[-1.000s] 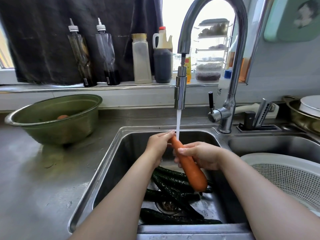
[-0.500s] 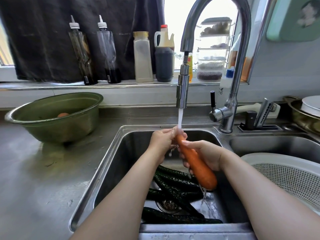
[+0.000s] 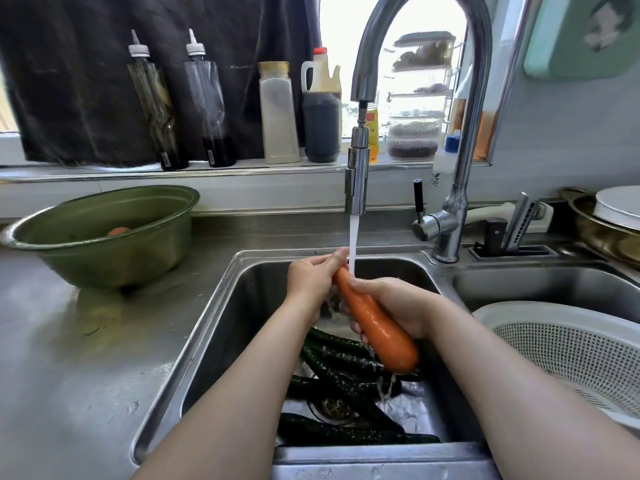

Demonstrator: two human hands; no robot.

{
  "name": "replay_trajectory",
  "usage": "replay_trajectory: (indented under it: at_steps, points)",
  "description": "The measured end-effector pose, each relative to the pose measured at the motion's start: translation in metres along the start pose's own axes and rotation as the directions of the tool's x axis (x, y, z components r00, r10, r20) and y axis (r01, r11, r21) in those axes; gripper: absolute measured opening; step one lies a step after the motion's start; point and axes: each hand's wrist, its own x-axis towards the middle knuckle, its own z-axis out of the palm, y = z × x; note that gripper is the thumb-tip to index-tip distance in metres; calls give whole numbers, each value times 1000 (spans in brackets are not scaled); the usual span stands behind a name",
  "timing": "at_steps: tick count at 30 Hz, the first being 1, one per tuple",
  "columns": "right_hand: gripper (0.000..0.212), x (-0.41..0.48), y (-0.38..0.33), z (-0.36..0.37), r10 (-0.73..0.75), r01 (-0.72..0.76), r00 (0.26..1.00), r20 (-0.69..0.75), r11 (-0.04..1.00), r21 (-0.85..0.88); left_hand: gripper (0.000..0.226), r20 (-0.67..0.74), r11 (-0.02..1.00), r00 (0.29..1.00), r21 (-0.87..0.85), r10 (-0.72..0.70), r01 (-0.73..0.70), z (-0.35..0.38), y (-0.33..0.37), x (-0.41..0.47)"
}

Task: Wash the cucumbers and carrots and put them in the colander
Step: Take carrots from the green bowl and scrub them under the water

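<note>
Orange and wet, the carrot [image 3: 377, 327] hangs slanted over the sink basin [image 3: 242, 306], its thin end up under the water stream [image 3: 353, 244] from the faucet [image 3: 356, 181]. I see my left hand [image 3: 311, 282] pinching that thin end with curled fingers. My right hand [image 3: 391, 303] is wrapped around the middle, and the thick end points down toward me. Dark cucumbers [image 3: 339, 355] lie on the basin bottom below, around the drain. The white colander [image 3: 568, 355] sits at far right, well apart from the carrot. On the tabletop [image 3: 69, 358] at left, a green bowl [image 3: 104, 237] holds an orange lump [image 3: 118, 231].
</note>
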Motion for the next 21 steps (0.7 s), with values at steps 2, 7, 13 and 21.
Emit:
replay_trajectory:
  at_steps: [2,7,13,21]
  points:
    - [44,-3,-2,-3,-39,40,999,-27,999,12,25,181,997,983,-61,-34,46,-5,0,2]
    - [47,-2,0,-13,-104,110,985,-137,993,35,34,362,992,932,-103,-37,79,-9,-3,4]
    - [48,7,0,-8,15,-15,1000,13,1000,-15,10,-10,971,997,-229,-70,66,-3,-3,8]
    - [29,1,9,-26,182,-183,983,-26,959,-217,18,-133,980,989,-194,-62,35,-24,-6,17]
